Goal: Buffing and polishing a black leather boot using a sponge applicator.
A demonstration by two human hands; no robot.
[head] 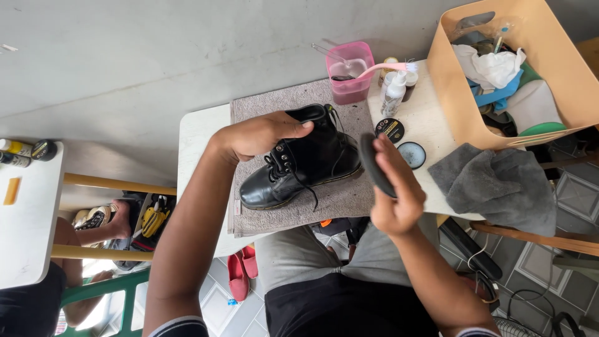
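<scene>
A shiny black leather lace-up boot (pixel 299 165) lies on its side on a grey towel (pixel 293 206) in the middle of the small white worktop (pixel 199 134). The left hand (pixel 259 134) rests on the boot's ankle, fingers wrapped over the top edge. At three o'clock from the boot, the right hand (pixel 393 193) has its fingers closed around a dark oval brush (pixel 374 165). The boot looks heavy, stiff and a bit slippery, so the ankle seems the best place to hold it.

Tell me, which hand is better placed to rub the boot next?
Probably the right hand: it already holds the dark oval sponge pad beside the glossy black leather lace-up boot. The left hand is busy steadying the boot's ankle.
</scene>
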